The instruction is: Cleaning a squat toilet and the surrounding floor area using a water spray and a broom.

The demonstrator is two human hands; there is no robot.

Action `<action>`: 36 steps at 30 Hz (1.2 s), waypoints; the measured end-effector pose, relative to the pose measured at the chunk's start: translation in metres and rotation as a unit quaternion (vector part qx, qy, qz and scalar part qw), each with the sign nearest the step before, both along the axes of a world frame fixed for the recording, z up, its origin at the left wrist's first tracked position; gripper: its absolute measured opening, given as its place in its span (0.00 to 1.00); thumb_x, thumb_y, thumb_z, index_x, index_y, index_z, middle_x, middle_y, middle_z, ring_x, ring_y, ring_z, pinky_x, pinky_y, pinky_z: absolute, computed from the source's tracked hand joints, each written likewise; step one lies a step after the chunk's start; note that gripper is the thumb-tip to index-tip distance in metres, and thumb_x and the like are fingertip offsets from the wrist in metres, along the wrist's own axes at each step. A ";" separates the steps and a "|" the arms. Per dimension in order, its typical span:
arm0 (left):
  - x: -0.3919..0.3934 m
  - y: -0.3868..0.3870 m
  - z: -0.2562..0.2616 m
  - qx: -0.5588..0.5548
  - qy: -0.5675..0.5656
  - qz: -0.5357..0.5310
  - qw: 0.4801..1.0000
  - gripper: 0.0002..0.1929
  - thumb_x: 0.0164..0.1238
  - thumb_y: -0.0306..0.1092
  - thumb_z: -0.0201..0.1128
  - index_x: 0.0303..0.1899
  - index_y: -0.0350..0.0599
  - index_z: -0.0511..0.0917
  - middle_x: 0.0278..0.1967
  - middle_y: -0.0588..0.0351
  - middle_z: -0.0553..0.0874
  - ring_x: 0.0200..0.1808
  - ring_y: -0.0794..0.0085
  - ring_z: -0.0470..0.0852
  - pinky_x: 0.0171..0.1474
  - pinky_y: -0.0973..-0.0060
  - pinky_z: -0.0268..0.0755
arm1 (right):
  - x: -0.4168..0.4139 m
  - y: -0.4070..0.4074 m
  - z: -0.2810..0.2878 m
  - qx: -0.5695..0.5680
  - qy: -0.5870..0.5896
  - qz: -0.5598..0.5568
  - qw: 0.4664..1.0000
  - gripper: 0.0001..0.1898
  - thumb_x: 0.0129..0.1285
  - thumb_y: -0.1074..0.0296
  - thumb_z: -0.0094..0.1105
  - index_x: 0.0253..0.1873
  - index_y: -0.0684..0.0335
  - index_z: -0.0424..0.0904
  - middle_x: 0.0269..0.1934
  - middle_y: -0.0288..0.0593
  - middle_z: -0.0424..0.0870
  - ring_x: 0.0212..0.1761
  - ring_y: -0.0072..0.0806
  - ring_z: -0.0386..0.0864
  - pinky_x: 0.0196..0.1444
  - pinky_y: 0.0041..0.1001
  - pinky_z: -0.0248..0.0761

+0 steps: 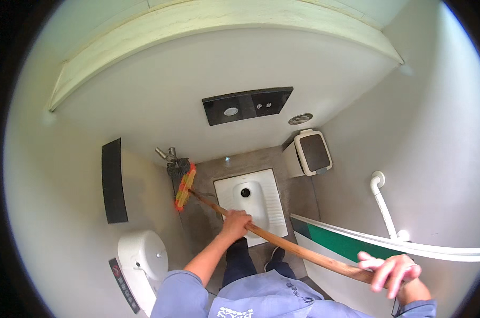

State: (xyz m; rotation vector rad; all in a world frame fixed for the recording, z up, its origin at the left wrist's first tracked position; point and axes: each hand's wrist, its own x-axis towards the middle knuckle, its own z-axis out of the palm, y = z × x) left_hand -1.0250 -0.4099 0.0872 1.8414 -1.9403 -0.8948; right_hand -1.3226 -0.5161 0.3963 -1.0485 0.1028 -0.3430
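My left hand (237,224) is wrapped around the middle of a long wooden handle (299,251). Near the handle's upper end, my right hand (391,272) holds it loosely, with the fingers spread across it. At the far end is an orange and yellow brush head (185,187), low beside the left wall and close to a coiled black hose (178,167). The handle crosses above a white ceramic squat toilet (270,198) set in the floor. My shoes and dark trousers are at its near edge.
A lidded bin (313,153) stands in the back right corner. On the right are a white grab bar (384,210) and a green-and-white door or panel (339,243). A paper dispenser (142,252) is on the left wall, and a black flush panel (248,105) on the back wall.
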 end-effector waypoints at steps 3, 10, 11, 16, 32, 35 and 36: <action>-0.015 0.006 -0.011 0.000 -0.028 0.068 0.997 0.05 0.40 0.29 0.60 0.24 0.50 0.77 0.27 0.55 0.78 0.36 0.58 0.75 0.40 0.62 0.64 | 0.002 0.055 0.006 -0.014 -0.081 -0.318 0.945 0.27 0.63 0.48 0.35 0.20 0.61 0.75 0.23 0.44 0.80 0.42 0.42 0.76 0.62 0.45 0.43; -0.091 0.022 -0.026 0.057 -0.012 0.026 0.998 0.05 0.39 0.30 0.60 0.23 0.50 0.77 0.26 0.54 0.79 0.35 0.58 0.76 0.38 0.63 0.67 | -0.066 0.076 0.028 -0.137 0.045 -0.329 0.933 0.26 0.61 0.54 0.44 0.15 0.69 0.71 0.06 0.37 0.63 0.06 0.25 0.61 0.11 0.25 0.61; -0.119 0.022 -0.022 0.020 -0.002 0.047 0.999 0.05 0.38 0.30 0.60 0.23 0.51 0.77 0.25 0.53 0.80 0.33 0.57 0.77 0.36 0.63 0.68 | -0.079 0.076 0.045 -0.163 0.035 -0.333 0.928 0.26 0.62 0.55 0.44 0.14 0.69 0.71 0.06 0.37 0.63 0.05 0.24 0.60 0.09 0.24 0.59; -0.216 0.029 0.041 0.003 0.054 0.096 0.994 0.06 0.47 0.37 0.60 0.23 0.46 0.77 0.23 0.50 0.79 0.32 0.56 0.77 0.35 0.63 0.66 | -0.124 0.092 0.091 -0.205 -0.124 -0.334 0.911 0.14 0.60 0.66 0.49 0.22 0.65 0.67 0.07 0.33 0.64 0.04 0.18 0.59 0.06 0.18 0.58; -0.253 0.072 0.044 -0.023 0.099 0.182 0.978 0.05 0.47 0.37 0.61 0.25 0.48 0.78 0.25 0.52 0.80 0.31 0.58 0.78 0.37 0.64 0.67 | -0.130 0.075 0.110 -0.212 -0.140 -0.113 0.961 0.09 0.49 0.84 0.49 0.17 0.70 0.72 0.07 0.41 0.65 0.04 0.25 0.63 0.08 0.22 0.62; -0.248 0.058 0.071 0.032 0.130 0.169 0.976 0.04 0.46 0.36 0.62 0.25 0.50 0.78 0.25 0.55 0.81 0.35 0.63 0.78 0.40 0.67 0.63 | -0.116 0.057 0.140 -0.181 -0.143 0.062 0.971 0.16 0.51 0.81 0.52 0.13 0.61 0.64 0.06 0.34 0.61 0.02 0.19 0.59 0.03 0.17 0.54; -0.249 0.064 0.077 -0.032 0.133 0.189 0.972 0.04 0.47 0.37 0.61 0.24 0.50 0.78 0.24 0.56 0.80 0.35 0.63 0.77 0.40 0.67 0.62 | -0.125 0.053 0.140 -0.184 -0.142 0.062 0.971 0.16 0.51 0.81 0.52 0.13 0.61 0.64 0.06 0.34 0.61 0.02 0.19 0.59 0.03 0.17 0.54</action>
